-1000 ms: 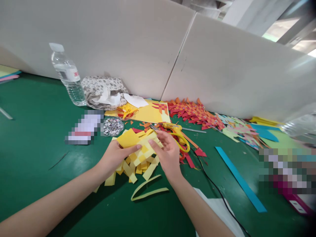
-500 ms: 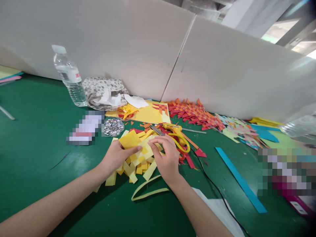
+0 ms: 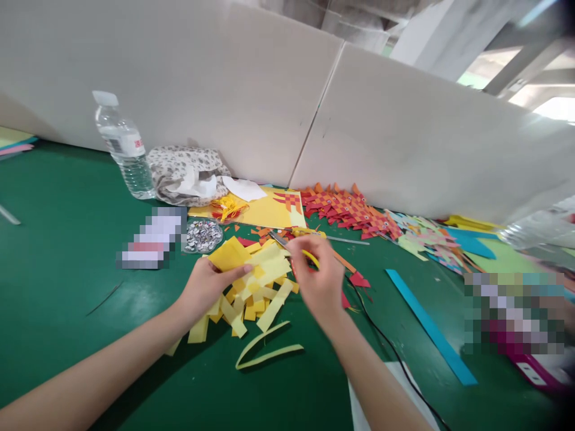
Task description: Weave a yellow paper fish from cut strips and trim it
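My left hand (image 3: pixel 204 284) pinches a piece woven from darker and paler yellow paper strips (image 3: pixel 231 254), thumb on top. Below it lies a heap of cut yellow paper strips (image 3: pixel 233 311). My right hand (image 3: pixel 317 278) is off the paper, over a pair of scissors (image 3: pixel 279 239) and a yellow glue gun (image 3: pixel 308 232). Its fingers are curled and blurred, and they partly cover the handles, so whether they grip anything is unclear. A folded pale yellow strip (image 3: pixel 265 359) lies in front of the heap.
A water bottle (image 3: pixel 126 149) and patterned cloth bag (image 3: pixel 191 164) stand near the white partition (image 3: pixel 202 78). Googly eyes (image 3: pixel 202 235) fill a small dish. Red-orange woven fish (image 3: pixel 345 209) are piled behind. A black cord (image 3: pixel 381 326) and blue strip (image 3: pixel 429 326) lie at right.
My right hand has left the yellow woven paper and moved right, over the scissors and glue gun. My left hand keeps its hold. The view has shifted slightly.
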`<action>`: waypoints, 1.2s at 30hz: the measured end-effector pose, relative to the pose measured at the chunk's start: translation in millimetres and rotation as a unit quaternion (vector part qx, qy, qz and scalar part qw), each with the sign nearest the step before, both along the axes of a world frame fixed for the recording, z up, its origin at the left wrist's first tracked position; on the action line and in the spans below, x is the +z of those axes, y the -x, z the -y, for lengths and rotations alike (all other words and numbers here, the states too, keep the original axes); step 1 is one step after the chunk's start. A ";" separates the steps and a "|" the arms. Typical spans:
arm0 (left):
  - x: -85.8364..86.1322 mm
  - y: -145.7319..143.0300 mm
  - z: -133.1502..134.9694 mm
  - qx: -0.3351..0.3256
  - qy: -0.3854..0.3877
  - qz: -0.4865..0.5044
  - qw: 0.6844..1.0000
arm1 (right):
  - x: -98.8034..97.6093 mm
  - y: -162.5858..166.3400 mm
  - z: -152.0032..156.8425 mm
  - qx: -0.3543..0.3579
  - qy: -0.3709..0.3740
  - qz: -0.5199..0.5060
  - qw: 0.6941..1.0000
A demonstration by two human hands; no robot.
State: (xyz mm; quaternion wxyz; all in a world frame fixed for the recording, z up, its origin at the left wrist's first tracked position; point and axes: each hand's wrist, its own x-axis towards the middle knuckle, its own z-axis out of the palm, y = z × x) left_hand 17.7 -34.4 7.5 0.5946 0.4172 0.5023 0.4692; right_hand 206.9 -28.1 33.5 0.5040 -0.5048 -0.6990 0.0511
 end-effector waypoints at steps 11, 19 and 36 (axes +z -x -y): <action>-4.1 1.9 -0.7 0.009 -0.029 -0.121 0.992 | -10.4 -95.7 -92.5 -0.236 0.366 0.207 0.876; -4.1 1.5 -1.4 -0.011 -0.016 -0.086 0.996 | -11.1 -78.3 -90.2 -0.274 0.324 0.214 0.880; -9.5 0.1 -4.1 -0.046 0.033 0.038 0.998 | 0.7 -50.6 -25.9 -0.164 -0.208 0.160 0.951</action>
